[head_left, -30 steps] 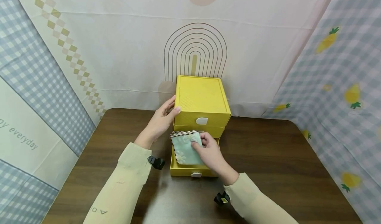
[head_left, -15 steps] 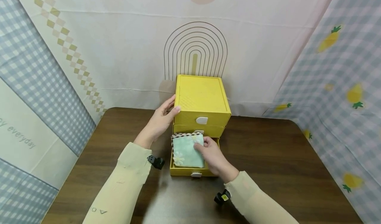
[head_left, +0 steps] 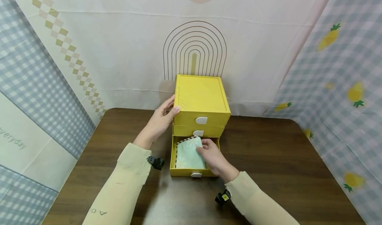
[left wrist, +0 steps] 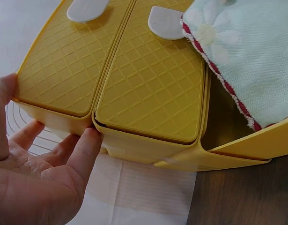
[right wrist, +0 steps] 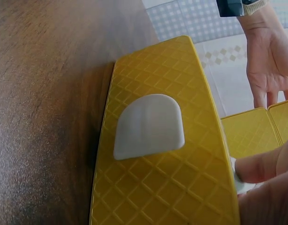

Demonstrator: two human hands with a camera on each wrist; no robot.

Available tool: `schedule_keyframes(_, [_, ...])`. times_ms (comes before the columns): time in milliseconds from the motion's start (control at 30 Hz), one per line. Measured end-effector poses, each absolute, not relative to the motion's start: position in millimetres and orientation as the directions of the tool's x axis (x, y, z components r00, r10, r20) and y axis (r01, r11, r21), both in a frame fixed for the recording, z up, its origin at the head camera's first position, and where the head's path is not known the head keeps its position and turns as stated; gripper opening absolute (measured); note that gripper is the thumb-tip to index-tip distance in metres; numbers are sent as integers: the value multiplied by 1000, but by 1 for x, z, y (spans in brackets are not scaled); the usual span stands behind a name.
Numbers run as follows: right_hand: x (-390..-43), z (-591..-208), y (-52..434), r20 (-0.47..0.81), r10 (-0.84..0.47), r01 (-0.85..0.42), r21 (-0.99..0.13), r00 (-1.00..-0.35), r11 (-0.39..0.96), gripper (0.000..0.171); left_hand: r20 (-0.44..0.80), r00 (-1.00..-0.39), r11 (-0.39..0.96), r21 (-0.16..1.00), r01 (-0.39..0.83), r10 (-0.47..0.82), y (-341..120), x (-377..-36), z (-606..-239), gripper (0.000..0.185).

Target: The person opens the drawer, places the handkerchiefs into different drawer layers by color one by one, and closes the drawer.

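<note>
Only the head view shows right hand (head_left: pixel 212 154) on towel (head_left: pixel 188 154).

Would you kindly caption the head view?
Right hand presses a folded cloth into the open bottom drawer; left hand steadies the yellow cabinet.

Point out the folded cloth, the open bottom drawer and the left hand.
folded cloth (head_left: pixel 188 155), head view, middle of the mint fabric.
bottom drawer (head_left: pixel 182 172), head view, front wall.
left hand (head_left: pixel 159 120), head view, back of hand.

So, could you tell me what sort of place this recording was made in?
Probably a staged tabletop set, not a lived-in room: printed fabric backdrops enclose a dark wooden table holding only a yellow drawer unit.
</note>
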State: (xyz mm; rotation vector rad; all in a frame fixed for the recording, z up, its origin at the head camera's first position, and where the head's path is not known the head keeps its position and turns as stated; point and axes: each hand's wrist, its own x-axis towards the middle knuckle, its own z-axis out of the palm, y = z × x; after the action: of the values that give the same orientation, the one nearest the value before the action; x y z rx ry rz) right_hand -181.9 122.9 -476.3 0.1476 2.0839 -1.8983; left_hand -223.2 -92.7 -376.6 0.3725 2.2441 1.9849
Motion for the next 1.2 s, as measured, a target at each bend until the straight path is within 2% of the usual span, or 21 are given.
schedule_keyframes(133, [-182, -478, 125, -319, -101, 302, -941, -942, 156, 31, 67, -961, 111, 989, 100, 268, -93, -224, -377, 63])
schedule_keyframes(267, [-184, -479, 126, -347, -68, 328, -923, -935, 201, 39, 68, -960, 114, 988, 103, 272, -94, -224, -377, 64])
schedule_keyframes(467, [-183, -476, 127, -369, -86, 346, -915, -925, 208, 47, 66, -961, 113, 989, 99, 268, -94, -225, -375, 63])
schedule_keyframes(800, [-170, -464, 137, -297, -161, 238, -921, -941, 309, 55, 64, -961, 104, 990, 95, 269, -93, -225, -376, 63])
schedule_keyframes(933, [-165, -457, 140, -266, -164, 209, -931, -950, 298, 56, 66, -961, 108, 989, 98, 269, -94, -225, -376, 64])
schedule_keyframes(1200, [-155, -446, 138, -227, -212, 192, -966, -951, 171, 51, 66, -962, 114, 988, 100, 267, -93, -225, -377, 63])
